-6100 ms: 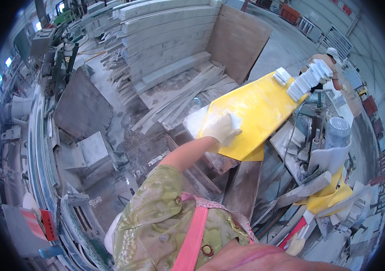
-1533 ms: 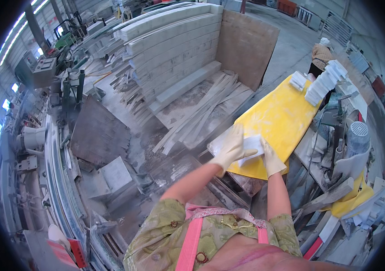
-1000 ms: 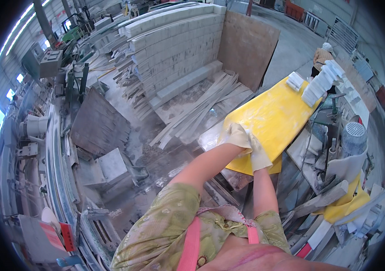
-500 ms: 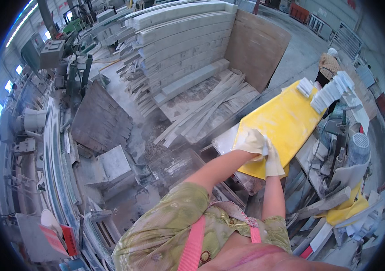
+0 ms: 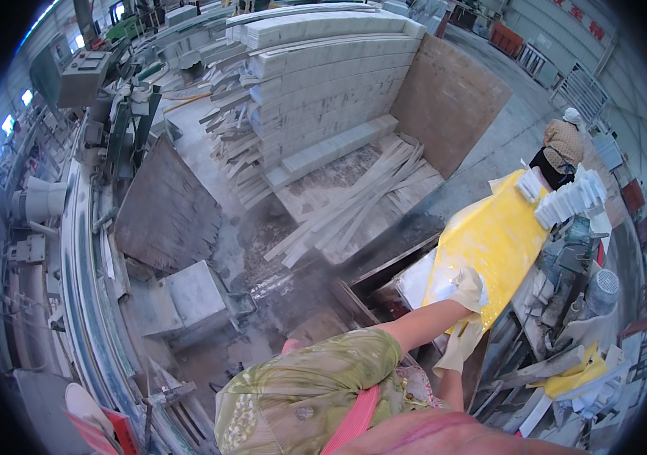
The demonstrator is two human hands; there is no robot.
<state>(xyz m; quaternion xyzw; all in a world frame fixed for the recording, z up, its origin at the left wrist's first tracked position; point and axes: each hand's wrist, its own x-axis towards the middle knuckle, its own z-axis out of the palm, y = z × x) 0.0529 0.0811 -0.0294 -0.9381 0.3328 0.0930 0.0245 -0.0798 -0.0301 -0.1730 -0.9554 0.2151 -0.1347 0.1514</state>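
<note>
My left hand (image 5: 471, 290), in a cream glove, is closed over the near part of a yellow sheet (image 5: 494, 239). A small whitish piece (image 5: 449, 287) shows beside its fingers; I cannot make out what it is. Just below, my right hand (image 5: 460, 345), gloved alike, reaches up at the sheet's near edge, its fingers partly hidden. The sheet covers a long bench and carries pale dust smears. White stone strips (image 5: 570, 199) stand in a row at its far end, with a smaller stack (image 5: 528, 184) beside them.
A person (image 5: 562, 148) in a patterned top is beyond the bench. Stacked stone slabs (image 5: 331, 91), a brown board (image 5: 456, 91) and loose strips (image 5: 354, 199) stand ahead. Machinery with a rail (image 5: 81, 265) runs along the left. Stone scraps and another yellow sheet (image 5: 577, 371) lie at right.
The view has shifted, so the bench and slabs sit further right and lower. My hands, close together before, are now apart, the right one lower. More of the other person shows.
</note>
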